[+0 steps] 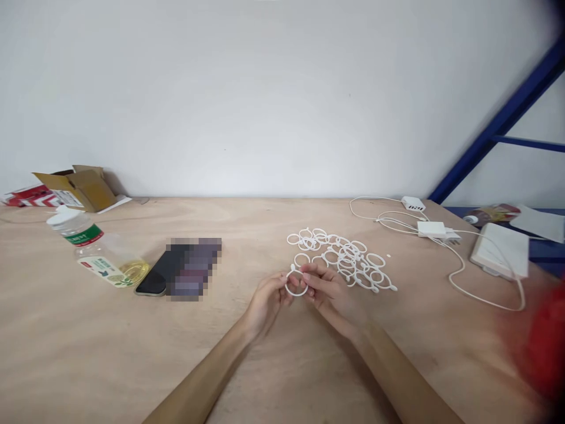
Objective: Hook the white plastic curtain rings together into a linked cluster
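The head view shows you one desk (110,353) bearing one heap of white rings (348,252), more than a dozen but too overlapped to count exactly. Your left hand (265,303) and right hand (331,294) pinch opposite sides of one separate ring (296,294) between them, left of the heap's middle and nearer you. It looks light, smooth and slightly springy, best held by the rim, clear of its one small knob (292,267).

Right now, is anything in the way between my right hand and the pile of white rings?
Nothing visible is. The pile lies just beyond your right hand, which holds one ring together with your left hand. The phone sits well off to the left.
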{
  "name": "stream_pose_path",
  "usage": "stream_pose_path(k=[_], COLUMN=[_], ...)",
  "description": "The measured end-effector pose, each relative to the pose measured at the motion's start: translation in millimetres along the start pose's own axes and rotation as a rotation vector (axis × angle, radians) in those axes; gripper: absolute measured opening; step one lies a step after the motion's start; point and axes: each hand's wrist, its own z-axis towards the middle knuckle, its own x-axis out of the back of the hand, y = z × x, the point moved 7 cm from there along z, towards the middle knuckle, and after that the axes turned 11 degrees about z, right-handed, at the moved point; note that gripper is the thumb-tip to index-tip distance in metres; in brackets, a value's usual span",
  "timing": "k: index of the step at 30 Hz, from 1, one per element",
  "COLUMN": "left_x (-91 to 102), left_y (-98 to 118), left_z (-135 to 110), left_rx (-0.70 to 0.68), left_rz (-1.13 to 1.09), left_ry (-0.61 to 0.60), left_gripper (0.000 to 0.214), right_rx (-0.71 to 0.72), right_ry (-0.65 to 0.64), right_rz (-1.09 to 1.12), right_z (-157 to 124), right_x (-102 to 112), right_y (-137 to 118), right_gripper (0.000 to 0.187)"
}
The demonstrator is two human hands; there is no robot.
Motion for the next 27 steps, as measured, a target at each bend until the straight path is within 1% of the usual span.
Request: stream_pose_path(k=[2,4,5,8,11,14,16,18,20,22,23,25,26,27], left_x=[-1.9,-3.9,-6.0,-12.0,-16.7,-19.6,-20.3,-19.9,-18.0,-15.9,-15.5,-13.8,-11.1,-7.3], left_y=[1,3,3,2,3,3,1,1,6,12,14,17,18,18], left_z=[-1,-3,-4,-9,-13,-16,-17,-19,-19,-19,-19,-17,-16,-14], left_rx=[0.036,0.054,0.073,0.144,0.175,0.198,0.212,0.199,0.141,0.080,0.068,0.068,0.063,0.055], left_rz=[-0.015,0.009,0.018,0.033,0.029,-0.010,-0.033,-0.051,-0.073,-0.080,-0.060,0.036,0.112,0.209], left_ry=[-0.023,-0.068,-0.108,-0.201,-0.222,-0.193,-0.155,-0.107,-0.055,-0.040,-0.058,-0.119,-0.137,-0.141], left_gripper=[0.031,0.032,0.031,0.031,0.036,0.037,0.038,0.042,0.045,0.047,0.046,0.044,0.043,0.043], right_rx=[-0.039,-0.129,-0.178,-0.278,-0.312,-0.346,-0.327,-0.279,-0.229,-0.174,-0.145,-0.085,-0.044,0.017], right_ry=[-0.051,-0.105,-0.127,-0.162,-0.216,-0.315,-0.353,-0.362,-0.352,-0.326,-0.313,-0.282,-0.241,-0.173], right_rz=[0.015,0.027,0.015,-0.066,-0.072,0.020,0.101,0.188,0.264,0.270,0.219,0.015,-0.123,-0.279], right_z=[-3,-6,-8,-11,-16,-22,-25,-27,-27,-27,-26,-22,-19,-15], right_x=[-5,-11,-13,-13,-14,-24,-31,-37,-40,-41,-40,-36,-31,-24], right_y=[2,8,11,16,17,20,20,18,15,13,12,11,9,5], right_gripper=[0.023,0.020,0.021,0.038,0.040,0.039,0.038,0.038,0.040,0.041,0.040,0.038,0.037,0.037])
